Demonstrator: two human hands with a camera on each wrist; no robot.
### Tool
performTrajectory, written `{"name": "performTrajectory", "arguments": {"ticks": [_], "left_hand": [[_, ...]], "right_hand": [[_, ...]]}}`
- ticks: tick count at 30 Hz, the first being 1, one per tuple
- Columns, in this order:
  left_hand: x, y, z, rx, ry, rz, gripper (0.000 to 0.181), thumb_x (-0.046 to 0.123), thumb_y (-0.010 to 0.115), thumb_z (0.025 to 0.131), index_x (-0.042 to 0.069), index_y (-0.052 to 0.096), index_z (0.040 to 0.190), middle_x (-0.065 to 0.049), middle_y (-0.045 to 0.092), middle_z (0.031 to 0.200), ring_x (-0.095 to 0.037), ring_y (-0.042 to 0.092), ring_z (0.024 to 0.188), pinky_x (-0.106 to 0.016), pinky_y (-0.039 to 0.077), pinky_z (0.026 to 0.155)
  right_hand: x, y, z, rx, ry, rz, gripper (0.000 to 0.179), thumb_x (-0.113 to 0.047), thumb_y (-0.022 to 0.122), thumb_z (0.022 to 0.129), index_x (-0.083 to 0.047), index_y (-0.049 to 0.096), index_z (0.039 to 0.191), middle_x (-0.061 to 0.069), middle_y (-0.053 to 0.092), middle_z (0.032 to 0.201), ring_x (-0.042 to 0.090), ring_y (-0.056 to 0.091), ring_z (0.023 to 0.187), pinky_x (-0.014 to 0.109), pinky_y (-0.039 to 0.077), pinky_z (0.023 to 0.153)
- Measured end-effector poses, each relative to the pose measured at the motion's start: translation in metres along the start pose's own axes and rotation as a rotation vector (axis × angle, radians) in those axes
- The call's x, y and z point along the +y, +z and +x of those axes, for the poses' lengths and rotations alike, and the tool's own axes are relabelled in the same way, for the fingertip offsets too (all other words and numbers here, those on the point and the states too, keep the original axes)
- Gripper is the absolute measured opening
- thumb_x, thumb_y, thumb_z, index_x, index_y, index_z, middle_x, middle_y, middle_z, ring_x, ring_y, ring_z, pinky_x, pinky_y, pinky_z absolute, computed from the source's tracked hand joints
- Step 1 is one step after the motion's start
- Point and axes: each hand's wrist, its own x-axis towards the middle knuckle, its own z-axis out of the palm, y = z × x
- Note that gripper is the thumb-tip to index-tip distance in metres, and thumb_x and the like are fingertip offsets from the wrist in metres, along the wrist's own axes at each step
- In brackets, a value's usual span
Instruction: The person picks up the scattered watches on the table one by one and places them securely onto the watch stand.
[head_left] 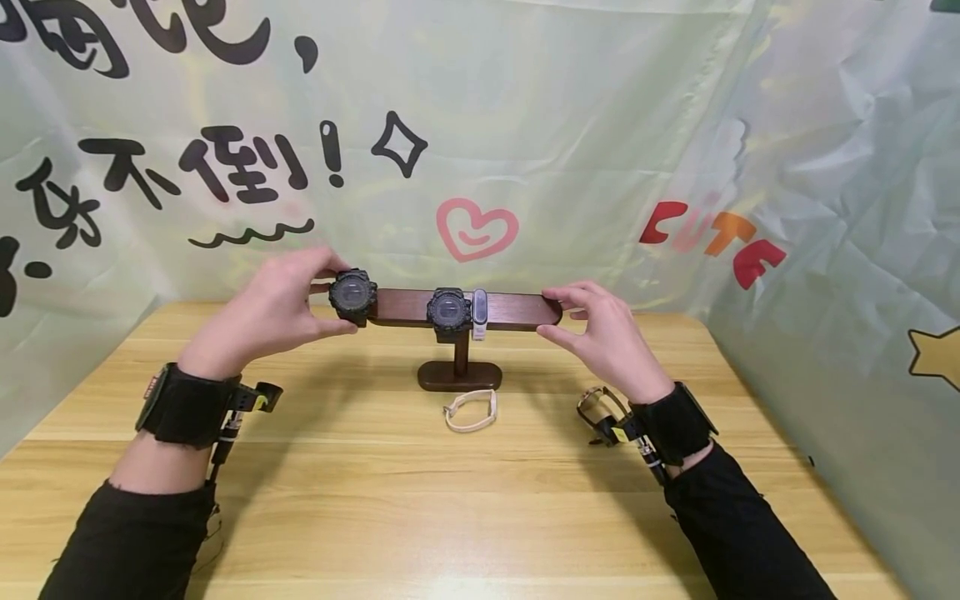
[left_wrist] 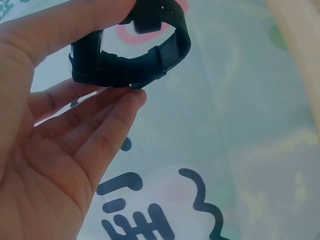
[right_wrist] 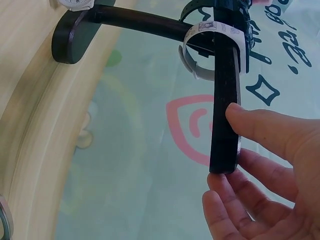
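Observation:
My left hand (head_left: 273, 304) pinches a black digital watch (head_left: 352, 293) between thumb and fingers, at the left end of a dark wooden watch stand's bar (head_left: 517, 309). In the left wrist view that watch (left_wrist: 112, 70) shows its strap buckled into a loop. At the opposite end, my right hand (head_left: 603, 337) grips the bar's rounded tip, thumb on one side and fingers on the other. A second black watch (head_left: 450, 310) sits mid-bar. Right beside it is a fitness band with a pale strap (head_left: 480, 312).
The stand's oval base (head_left: 459, 377) rests on the wooden table (head_left: 420, 508). Before it lies a watch with a cream strap (head_left: 470, 425). Another watch (head_left: 592, 408) lies near my right wrist, partly hidden by the wrist camera. A printed cloth (head_left: 585, 125) hangs behind.

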Motion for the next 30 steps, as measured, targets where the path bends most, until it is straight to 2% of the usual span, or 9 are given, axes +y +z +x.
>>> {"name": "performTrajectory", "arguments": {"ticks": [15, 25, 30], "left_hand": [[-0.005, 0.018, 0.005, -0.011, 0.063, -0.049, 0.059, 0.011, 0.101, 0.070, 0.002, 0.066, 0.116, -0.014, 0.075, 0.113, -0.039, 0.074, 0.113, -0.056, 0.060, 0.102], [-0.005, 0.029, 0.008, -0.017, 0.045, -0.074, 0.059, 0.013, 0.101, 0.072, 0.003, 0.065, 0.118, -0.012, 0.074, 0.116, -0.039, 0.075, 0.116, -0.052, 0.061, 0.103], [-0.004, 0.034, 0.009, -0.004, 0.059, -0.055, 0.062, 0.015, 0.102, 0.072, 0.003, 0.065, 0.120, -0.012, 0.074, 0.118, -0.038, 0.074, 0.116, -0.054, 0.060, 0.105]], "right_hand": [[0.000, 0.000, 0.000, -0.002, 0.011, 0.002, 0.051, -0.019, 0.083, 0.096, -0.007, 0.068, 0.143, 0.015, 0.064, 0.139, 0.037, 0.064, 0.125, 0.050, 0.056, 0.110], [0.001, 0.001, -0.001, -0.002, 0.012, 0.009, 0.051, -0.019, 0.083, 0.096, -0.007, 0.068, 0.143, 0.015, 0.064, 0.139, 0.037, 0.065, 0.124, 0.050, 0.056, 0.110], [0.001, 0.001, 0.000, -0.004, 0.016, 0.011, 0.050, -0.020, 0.083, 0.096, -0.008, 0.068, 0.143, 0.014, 0.064, 0.139, 0.036, 0.065, 0.124, 0.050, 0.056, 0.110]]}}
